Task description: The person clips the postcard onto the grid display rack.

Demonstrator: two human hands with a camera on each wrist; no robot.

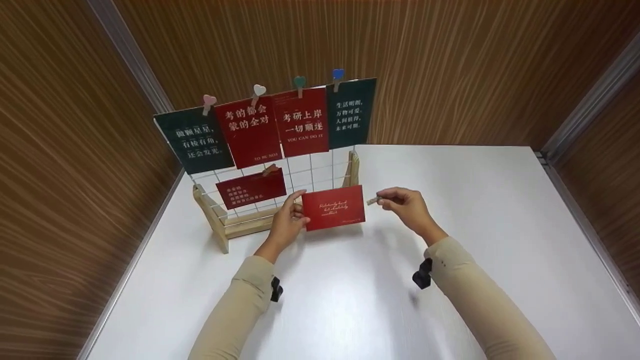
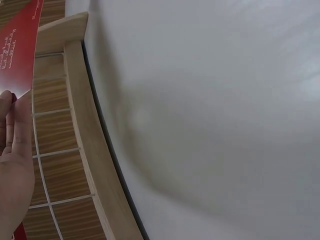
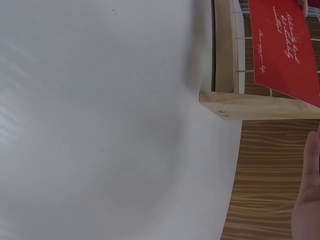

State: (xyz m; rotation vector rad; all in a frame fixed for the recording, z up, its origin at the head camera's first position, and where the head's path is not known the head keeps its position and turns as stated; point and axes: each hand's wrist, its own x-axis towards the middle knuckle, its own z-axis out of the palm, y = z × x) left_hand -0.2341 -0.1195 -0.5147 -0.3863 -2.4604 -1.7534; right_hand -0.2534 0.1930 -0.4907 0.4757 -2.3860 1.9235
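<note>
A bright red card (image 1: 334, 208) with white script stands in front of the lower right part of a wire grid rack (image 1: 320, 172). My left hand (image 1: 287, 220) pinches this card by its left edge, thumb in front. Just right of the card, my right hand (image 1: 407, 207) pinches a small wooden clip (image 1: 373, 200) between thumb and fingertips, apart from the card. In the left wrist view the left hand (image 2: 15, 160) holds the card's corner. Only part of the right hand (image 3: 307, 195) shows in the right wrist view, and its clip is out of sight there.
Green and red cards (image 1: 302, 122) hang along the rack's top under heart-topped clips (image 1: 300, 81). A dark red card (image 1: 252, 188) is clipped lower left. The rack's wooden base (image 1: 247, 227) stands on a white table (image 1: 465, 200), with wood-grain panels (image 1: 350, 35) around it.
</note>
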